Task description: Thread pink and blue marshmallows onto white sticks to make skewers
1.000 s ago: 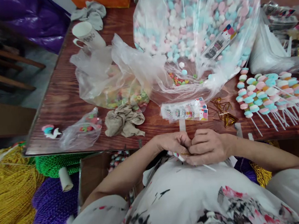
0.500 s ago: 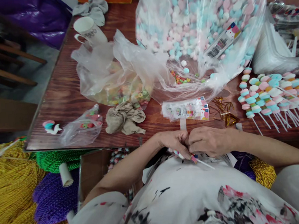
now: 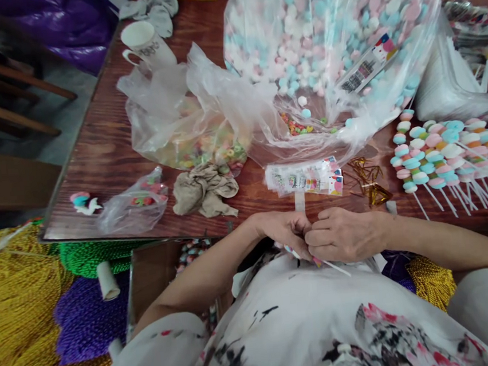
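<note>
Low at the table's front edge, against the shirt, my two hands meet over a candy skewer. Its white stick points down to the right, and a bit of pastel candy shows below my fingers. My left hand is closed around the candy part. My right hand is closed too, fingertips pressed together beside the left thumb; whatever they pinch is hidden. Just beyond the hands lie printed clear wrappers in a stack and gold twist ties.
Finished candy skewers lie in a row at right. A big bag of pastel candies fills the back. Leftward are a bag of ring candies, a crumpled cloth, a small plastic bag and a mug. Bead strands hang below left.
Both hands stay together over the skewer. The right fingers have shifted slightly, covering more of the skewer near the stick. The camera view has moved a little.
</note>
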Action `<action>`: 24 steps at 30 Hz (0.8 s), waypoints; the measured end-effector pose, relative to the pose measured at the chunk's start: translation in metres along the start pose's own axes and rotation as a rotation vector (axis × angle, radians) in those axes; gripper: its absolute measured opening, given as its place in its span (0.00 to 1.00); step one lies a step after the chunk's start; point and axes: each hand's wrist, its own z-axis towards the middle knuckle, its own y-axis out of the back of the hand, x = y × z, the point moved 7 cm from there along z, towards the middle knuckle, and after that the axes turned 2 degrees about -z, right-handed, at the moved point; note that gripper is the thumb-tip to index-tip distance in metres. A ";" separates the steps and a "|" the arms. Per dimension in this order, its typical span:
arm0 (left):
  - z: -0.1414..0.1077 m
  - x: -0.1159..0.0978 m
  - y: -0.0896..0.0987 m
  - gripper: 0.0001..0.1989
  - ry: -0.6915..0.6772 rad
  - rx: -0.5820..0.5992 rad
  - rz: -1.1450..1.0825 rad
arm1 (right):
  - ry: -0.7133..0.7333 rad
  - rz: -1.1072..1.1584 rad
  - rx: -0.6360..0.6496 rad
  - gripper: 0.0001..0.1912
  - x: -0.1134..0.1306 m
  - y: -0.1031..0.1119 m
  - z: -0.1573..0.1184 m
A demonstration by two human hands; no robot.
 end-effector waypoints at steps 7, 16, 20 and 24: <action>-0.063 -0.066 0.040 0.12 -0.047 -0.288 0.430 | -0.081 -0.135 0.004 0.04 0.003 0.010 -0.001; -0.045 -0.127 -0.047 0.08 -0.550 -0.693 1.490 | -0.624 0.003 -0.515 0.12 -0.086 0.058 -0.025; -0.041 -0.129 -0.001 0.09 -0.664 -0.907 1.307 | -0.624 0.437 -0.556 0.09 -0.073 0.043 -0.013; -0.069 -0.147 0.004 0.16 -0.952 -1.006 1.175 | -0.696 0.489 -0.567 0.10 -0.080 0.032 -0.017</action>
